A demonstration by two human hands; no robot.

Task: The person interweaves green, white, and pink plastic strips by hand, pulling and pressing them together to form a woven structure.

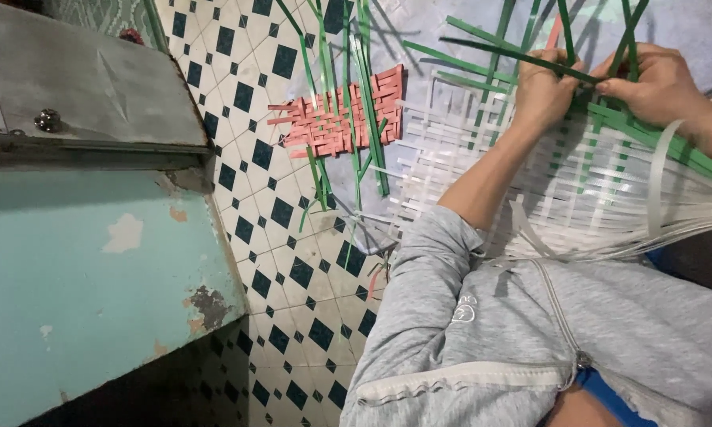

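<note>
Woven white basket panel (577,190) lies across our lap at 3 o'clock, its pale strips crossed by green strips (522,57) that fan out toward 12 o'clock. Our left hand (542,87) sits at 1 o'clock with fingers curled shut around a green strip on the weave. Our right hand (660,83), at 2 o'clock just beside the left, pinches another green strip between closed fingers. We wear a grey zipped jacket (482,332), filling 5 o'clock. A small pink woven mat (344,115) threaded with loose green strips rests on the diamond-patterned tile floor (285,237) at 11 o'clock, well apart from both hands. A pale turquoise cabinet (87,269) with chipped paint occupies 9 o'clock.
</note>
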